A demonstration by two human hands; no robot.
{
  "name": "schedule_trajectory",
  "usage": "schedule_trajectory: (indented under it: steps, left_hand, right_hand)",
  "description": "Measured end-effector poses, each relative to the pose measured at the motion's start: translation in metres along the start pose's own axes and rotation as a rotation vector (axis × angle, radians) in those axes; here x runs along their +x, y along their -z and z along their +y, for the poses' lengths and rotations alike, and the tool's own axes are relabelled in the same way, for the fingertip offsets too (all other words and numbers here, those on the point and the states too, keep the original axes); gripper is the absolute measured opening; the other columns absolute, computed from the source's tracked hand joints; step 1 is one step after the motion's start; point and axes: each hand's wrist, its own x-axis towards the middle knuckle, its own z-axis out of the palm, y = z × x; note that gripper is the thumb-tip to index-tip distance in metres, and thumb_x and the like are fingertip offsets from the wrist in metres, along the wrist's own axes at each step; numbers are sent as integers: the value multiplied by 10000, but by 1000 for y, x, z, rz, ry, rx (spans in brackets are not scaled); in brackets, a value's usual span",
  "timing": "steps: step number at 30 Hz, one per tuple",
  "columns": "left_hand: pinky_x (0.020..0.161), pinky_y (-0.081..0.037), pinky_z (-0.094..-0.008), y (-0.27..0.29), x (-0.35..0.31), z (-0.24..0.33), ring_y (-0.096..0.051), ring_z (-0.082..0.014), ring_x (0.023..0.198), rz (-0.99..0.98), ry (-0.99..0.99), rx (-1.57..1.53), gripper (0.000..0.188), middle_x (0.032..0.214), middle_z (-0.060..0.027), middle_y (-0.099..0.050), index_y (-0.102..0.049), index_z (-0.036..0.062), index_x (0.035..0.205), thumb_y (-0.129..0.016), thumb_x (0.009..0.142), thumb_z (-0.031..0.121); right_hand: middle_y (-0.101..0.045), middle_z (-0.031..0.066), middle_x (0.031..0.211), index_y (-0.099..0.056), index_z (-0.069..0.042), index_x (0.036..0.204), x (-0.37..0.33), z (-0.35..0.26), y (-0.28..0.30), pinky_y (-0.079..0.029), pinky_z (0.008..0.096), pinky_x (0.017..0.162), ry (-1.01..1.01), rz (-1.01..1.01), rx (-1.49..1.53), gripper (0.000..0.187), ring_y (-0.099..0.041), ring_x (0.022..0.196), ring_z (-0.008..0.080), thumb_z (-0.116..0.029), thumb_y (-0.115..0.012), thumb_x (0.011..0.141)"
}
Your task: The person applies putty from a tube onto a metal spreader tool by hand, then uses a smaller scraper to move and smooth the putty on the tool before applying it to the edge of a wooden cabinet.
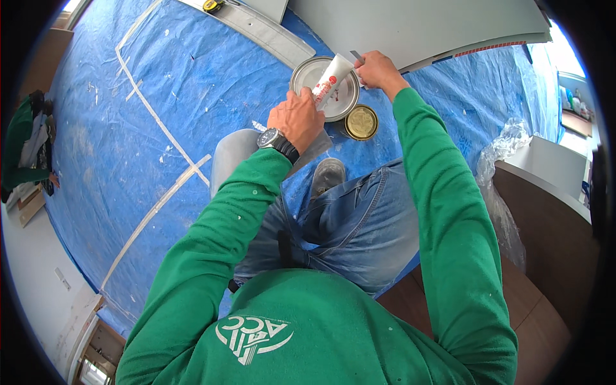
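We are gripping a white tube [332, 80] in our left hand [296, 119], tilting it over the open tin [308, 72] beside its gold lid [361, 122], while our right hand [378, 70] is pinching a small blade [357, 56] at the tube's upper end

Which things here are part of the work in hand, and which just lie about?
In use: left hand, right hand, white tube, open tin, gold lid.
Lying about: tape measure, clear plastic wrap, grey board.
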Motion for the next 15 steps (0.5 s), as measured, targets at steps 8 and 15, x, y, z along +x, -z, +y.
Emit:
schedule_trajectory:
  steps: [8,15]
  left_hand:
    - [842,-549,-505,-12,-6,-37,-713,-413,954,235,73,-211,458,1051,-203,-734,-666,2,1163,-624,970,415]
    - [930,-533,-516,-42,35,-114,-690,-484,1064,225,479,-464,600,1121,-332,-710,-690,-86,1160,-652,941,471]
  right_hand:
    - [-757,169,819,-761,-6,1004,-4,-3,-6,-614,408,687,-69,-26,48,260,-746,687,291,-202,-595,958]
    - [-752,253,1055,-741,49,1028,5,-7,-20,-592,461,906,54,201,-266,277,-734,1023,417,-171,-640,894]
